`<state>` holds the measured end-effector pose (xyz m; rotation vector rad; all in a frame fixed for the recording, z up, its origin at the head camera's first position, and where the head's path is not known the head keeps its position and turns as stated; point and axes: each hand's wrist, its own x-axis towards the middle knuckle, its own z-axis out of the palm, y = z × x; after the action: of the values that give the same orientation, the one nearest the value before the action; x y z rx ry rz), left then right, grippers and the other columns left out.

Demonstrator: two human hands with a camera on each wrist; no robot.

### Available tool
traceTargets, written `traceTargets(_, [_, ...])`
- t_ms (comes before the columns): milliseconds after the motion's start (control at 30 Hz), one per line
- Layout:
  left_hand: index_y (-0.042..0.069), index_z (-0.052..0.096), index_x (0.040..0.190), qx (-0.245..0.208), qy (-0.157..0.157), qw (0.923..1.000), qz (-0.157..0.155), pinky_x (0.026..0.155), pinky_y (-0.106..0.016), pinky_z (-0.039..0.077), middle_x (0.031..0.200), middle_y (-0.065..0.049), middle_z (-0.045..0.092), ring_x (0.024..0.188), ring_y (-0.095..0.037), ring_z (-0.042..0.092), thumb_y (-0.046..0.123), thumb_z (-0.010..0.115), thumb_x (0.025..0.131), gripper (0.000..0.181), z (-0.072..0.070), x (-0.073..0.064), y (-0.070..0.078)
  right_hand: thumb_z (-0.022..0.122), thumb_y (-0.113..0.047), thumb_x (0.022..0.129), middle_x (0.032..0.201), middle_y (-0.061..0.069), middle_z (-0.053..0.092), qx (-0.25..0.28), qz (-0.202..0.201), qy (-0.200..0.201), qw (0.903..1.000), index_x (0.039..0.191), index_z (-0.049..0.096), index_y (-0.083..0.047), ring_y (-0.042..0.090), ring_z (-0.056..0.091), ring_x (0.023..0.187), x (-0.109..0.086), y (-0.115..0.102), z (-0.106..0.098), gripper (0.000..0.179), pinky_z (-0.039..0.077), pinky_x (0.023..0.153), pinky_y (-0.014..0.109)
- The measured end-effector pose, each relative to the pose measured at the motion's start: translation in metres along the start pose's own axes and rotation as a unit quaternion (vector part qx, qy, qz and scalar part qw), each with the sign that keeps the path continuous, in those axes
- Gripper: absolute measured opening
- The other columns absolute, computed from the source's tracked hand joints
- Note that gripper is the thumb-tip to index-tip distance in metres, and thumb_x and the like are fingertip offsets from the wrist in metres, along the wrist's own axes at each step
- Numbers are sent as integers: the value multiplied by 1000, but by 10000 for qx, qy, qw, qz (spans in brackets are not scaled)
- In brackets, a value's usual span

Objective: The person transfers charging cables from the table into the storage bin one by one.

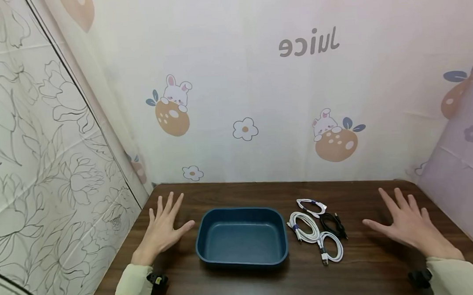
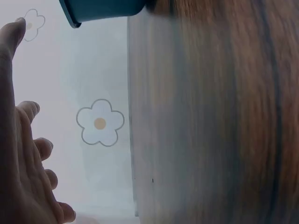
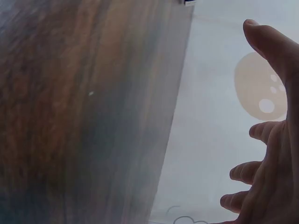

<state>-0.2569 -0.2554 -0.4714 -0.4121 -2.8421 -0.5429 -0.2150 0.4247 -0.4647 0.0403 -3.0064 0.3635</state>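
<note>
The left hand (image 1: 162,232) is hanging splayed wide, left of the blue tray (image 1: 240,244); the right hand (image 1: 412,228), equally wide, is waiting well right of it, both holding nothing. Three white cables (image 1: 316,234) and a black cable (image 1: 336,225) are crowding right beside the tray: touching coils could be snagging if one gets pulled.

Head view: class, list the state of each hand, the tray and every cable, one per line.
Left hand: fingers spread, holding nothing
Right hand: fingers spread, holding nothing
Blue tray: upright, empty
Back white cable: coiled, banded
Thick white cable: coiled, banded
Front white cable: coiled, banded
Black cable: coiled, too small to tell if banded
</note>
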Motion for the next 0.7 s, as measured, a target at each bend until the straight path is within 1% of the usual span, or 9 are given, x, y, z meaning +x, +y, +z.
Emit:
traceTargets(100, [42, 8, 164, -63, 35, 10000, 58, 114, -82, 5, 174, -7, 4, 158, -45, -7, 69, 60, 93, 92, -1, 0, 4, 60, -72, 90, 161, 43, -8, 20, -1, 89, 10000, 164, -10, -16, 72, -7, 142, 0, -2, -2, 116, 8, 99, 89])
traceTargets(200, [40, 9, 165, -113, 80, 9998, 109, 115, -80, 12, 174, -7, 5, 159, -45, -1, 68, 61, 93, 93, -1, -2, 8, 61, -71, 90, 160, 44, -6, 54, -14, 142, 9999, 164, -10, -16, 73, -4, 141, 1, -5, -3, 116, 9, 99, 90])
traceTargets(300, [37, 12, 165, -160, 182, 9996, 172, 115, -77, 22, 174, -9, 8, 158, -45, 6, 66, 62, 93, 93, -1, -3, 12, 62, -71, 90, 160, 44, -5, 73, -21, 171, 9998, 165, -8, -15, 73, -2, 141, 3, -10, -3, 117, 10, 99, 89])
traceTargets(333, [36, 12, 165, -166, 204, 9995, 188, 113, -76, 27, 174, -9, 10, 158, -45, 10, 66, 62, 93, 92, -1, -3, 13, 61, -71, 90, 160, 44, -5, 88, -21, 159, 9998, 165, -9, -15, 73, -3, 141, 3, -11, -3, 116, 9, 99, 89])
traceTargets(367, [36, 13, 165, -179, 233, 9994, 199, 110, -74, 34, 173, -9, 11, 156, -45, 18, 66, 62, 93, 92, -1, -3, 15, 61, -71, 90, 160, 44, -5, 102, -21, 165, 9998, 165, -9, -14, 73, -3, 141, 4, -12, -2, 117, 9, 99, 89])
traceTargets(433, [37, 14, 165, -196, 274, 9992, 195, 100, -68, 47, 173, -10, 16, 149, -45, 37, 67, 62, 93, 91, -1, -3, 18, 62, -71, 90, 160, 44, -6, 136, -26, 160, 9998, 165, -8, -14, 73, -3, 141, 5, -15, -3, 117, 9, 100, 89])
traceTargets(500, [39, 16, 164, -237, 299, 9992, 152, 89, -63, 54, 171, -9, 23, 140, -43, 50, 69, 61, 93, 89, -2, -2, 22, 62, -71, 90, 161, 44, -5, 161, -44, 206, 9996, 165, -8, -15, 73, -3, 141, 6, -16, -2, 117, 10, 100, 89])
traceTargets(567, [40, 19, 163, -271, 322, 9991, 82, 83, -60, 56, 168, -8, 31, 130, -43, 59, 70, 60, 93, 87, -3, -2, 24, 62, -71, 90, 161, 43, -6, 200, -63, 229, 9995, 165, -8, -16, 73, -4, 142, 7, -17, -2, 116, 9, 100, 89])
traceTargets(700, [37, 28, 162, -376, 295, 9988, -92, 89, -64, 54, 159, -8, 47, 132, -41, 59, 72, 57, 93, 82, -4, -1, 28, 63, -70, 90, 161, 43, -7, 294, -87, 240, 9992, 165, -5, -16, 73, -5, 141, 8, -19, 0, 115, 9, 99, 90])
